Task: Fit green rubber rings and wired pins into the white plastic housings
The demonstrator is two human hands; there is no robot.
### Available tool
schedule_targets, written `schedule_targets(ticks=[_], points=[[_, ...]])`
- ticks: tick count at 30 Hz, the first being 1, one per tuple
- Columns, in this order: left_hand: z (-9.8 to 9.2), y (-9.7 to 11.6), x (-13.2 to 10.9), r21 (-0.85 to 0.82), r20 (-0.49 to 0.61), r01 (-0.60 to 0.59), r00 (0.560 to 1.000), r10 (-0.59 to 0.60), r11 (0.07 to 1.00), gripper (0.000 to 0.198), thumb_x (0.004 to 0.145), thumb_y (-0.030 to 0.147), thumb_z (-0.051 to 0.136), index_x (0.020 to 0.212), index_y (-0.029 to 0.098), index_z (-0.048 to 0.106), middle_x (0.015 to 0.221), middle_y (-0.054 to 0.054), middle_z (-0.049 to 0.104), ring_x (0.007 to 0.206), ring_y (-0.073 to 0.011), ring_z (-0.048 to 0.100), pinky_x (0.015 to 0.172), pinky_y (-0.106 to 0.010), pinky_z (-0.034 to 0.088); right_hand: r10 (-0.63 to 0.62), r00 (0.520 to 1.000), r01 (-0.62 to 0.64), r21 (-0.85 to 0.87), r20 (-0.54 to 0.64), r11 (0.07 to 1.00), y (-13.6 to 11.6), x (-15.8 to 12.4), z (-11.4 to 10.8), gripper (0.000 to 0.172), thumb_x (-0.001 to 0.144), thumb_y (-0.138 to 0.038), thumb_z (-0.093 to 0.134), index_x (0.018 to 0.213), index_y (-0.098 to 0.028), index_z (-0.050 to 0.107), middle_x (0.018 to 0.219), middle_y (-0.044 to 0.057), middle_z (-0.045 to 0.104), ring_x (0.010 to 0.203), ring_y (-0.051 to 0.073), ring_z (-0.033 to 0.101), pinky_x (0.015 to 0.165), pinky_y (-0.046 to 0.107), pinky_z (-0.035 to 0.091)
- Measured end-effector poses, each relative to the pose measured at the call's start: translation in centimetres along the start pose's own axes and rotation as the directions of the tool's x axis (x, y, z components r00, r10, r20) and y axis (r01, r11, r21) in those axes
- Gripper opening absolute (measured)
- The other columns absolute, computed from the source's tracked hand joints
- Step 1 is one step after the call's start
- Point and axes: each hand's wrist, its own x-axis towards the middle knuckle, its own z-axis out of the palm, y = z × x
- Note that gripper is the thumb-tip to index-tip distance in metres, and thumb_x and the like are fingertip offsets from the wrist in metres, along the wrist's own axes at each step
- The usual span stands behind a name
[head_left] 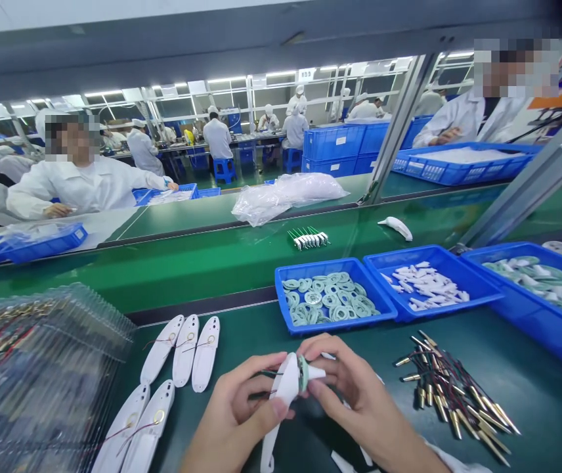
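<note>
My left hand (234, 414) and my right hand (354, 401) both grip a white plastic housing (287, 384) above the green bench. A pale green ring (303, 374) sits at its middle, partly covered by my right fingers. Thin dark wires show by my left fingers. Several white shells with red-and-black wires (192, 351) lie to the left of my left hand. To the right of my right hand lies a pile of brass-tipped wired pins (453, 387).
Three blue trays stand beyond my hands, holding green rings (320, 265), white pieces (409, 253) and green-and-white parts (507, 248). Transparent stacked trays (39, 368) sit at left. Beyond a green conveyor (241, 276), co-workers in white coats (79, 190) work.
</note>
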Motion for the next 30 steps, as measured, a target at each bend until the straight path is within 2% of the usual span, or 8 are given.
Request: schedule_targets(ticks=[4,8,11,13,16,21,26,30], points=[[0.1,-0.1,0.2,-0.059,-0.002,-0.04,0.999,0.04,0.997,0.036,0.083,0.034,0.081,0.117,0.026,0.076,0.117,-0.01,0.073,0.095,-0.0263,0.073,0.082,-0.036,0.061,-0.02,0.999,0.015,-0.131,-0.041,0.991,0.0,0.0,0.2,0.007,0.095,-0.028,0.066,0.099,-0.023,0.07,0.103,0.004,0.068,0.085,0.018,0.073,0.077,0.027,0.06],[0.0,-0.6,0.3,-0.11,0.042,-0.008,0.999,0.012,0.994,0.039,0.083,0.034,0.081,0.12,0.023,0.075,0.116,-0.012,0.075,0.098,-0.028,0.073,0.086,-0.041,0.061,-0.215,0.971,0.163,-0.364,-0.106,0.917,-0.1,0.0,0.1,0.009,0.089,-0.021,0.073,0.096,-0.025,0.077,0.086,0.002,0.073,0.078,0.016,0.07,0.07,0.022,0.057],[-0.1,-1.3,0.4,-0.137,0.01,-0.019,1.0,0.021,0.99,0.042,0.08,0.032,0.084,0.119,0.023,0.077,0.119,-0.012,0.074,0.096,-0.0279,0.073,0.082,-0.04,0.062,-0.296,0.95,0.229,-0.424,-0.097,0.876,-0.3,0.0,0.0,0.015,0.087,-0.016,0.076,0.096,-0.027,0.081,0.084,0.0,0.075,0.075,0.015,0.071,0.069,0.021,0.055],[-0.1,-1.7,0.4,-0.16,-0.005,-0.018,1.0,0.017,0.987,0.044,0.077,0.03,0.086,0.12,0.023,0.077,0.116,-0.012,0.076,0.091,-0.0259,0.073,0.077,-0.037,0.063,-0.287,0.954,0.228,-0.412,-0.086,0.882,-0.4,-0.1,-0.1,0.015,0.088,-0.016,0.076,0.096,-0.028,0.082,0.088,0.0,0.077,0.078,0.015,0.072,0.072,0.02,0.055],[-0.1,-2.1,0.4,-0.214,0.031,0.017,0.999,-0.01,0.977,0.045,0.077,0.03,0.087,0.12,0.023,0.077,0.108,-0.012,0.079,0.089,-0.0252,0.074,0.073,-0.034,0.063,-0.256,0.964,0.211,-0.376,-0.075,0.902,-0.5,-0.2,-0.3,0.016,0.089,-0.02,0.076,0.097,-0.032,0.083,0.091,-0.001,0.078,0.08,0.014,0.073,0.073,0.019,0.055],[-0.1,-3.1,0.5,-0.303,0.022,0.036,0.999,-0.031,0.952,0.042,0.073,0.028,0.09,0.114,0.024,0.079,0.105,-0.01,0.08,0.084,-0.0247,0.077,0.069,-0.034,0.064,-0.18,0.982,0.145,-0.387,-0.057,0.911,-0.3,0.0,-0.7,0.021,0.089,-0.021,0.076,0.103,-0.035,0.083,0.083,-0.002,0.076,0.072,0.014,0.07,0.068,0.02,0.055],[-0.3,-4.0,0.7,-0.319,0.036,0.083,0.996,-0.075,0.944,0.046,0.069,0.028,0.093,0.112,0.025,0.08,0.098,-0.008,0.079,0.08,-0.0244,0.077,0.07,-0.036,0.064,-0.095,0.995,0.099,-0.403,0.029,0.91,-0.2,0.2,-1.2,0.012,0.091,-0.028,0.075,0.099,-0.03,0.084,0.082,0.001,0.077,0.072,0.017,0.069,0.068,0.024,0.055],[-0.4,-3.9,0.9,-0.27,0.034,0.115,0.993,-0.11,0.956,0.044,0.067,0.028,0.094,0.109,0.025,0.082,0.095,-0.004,0.072,0.079,-0.024,0.077,0.072,-0.035,0.063,-0.052,0.997,0.074,-0.422,0.063,0.903,-0.1,0.2,-1.4,0.012,0.092,-0.028,0.074,0.099,-0.031,0.084,0.081,0.0,0.075,0.071,0.016,0.067,0.067,0.024,0.053]])
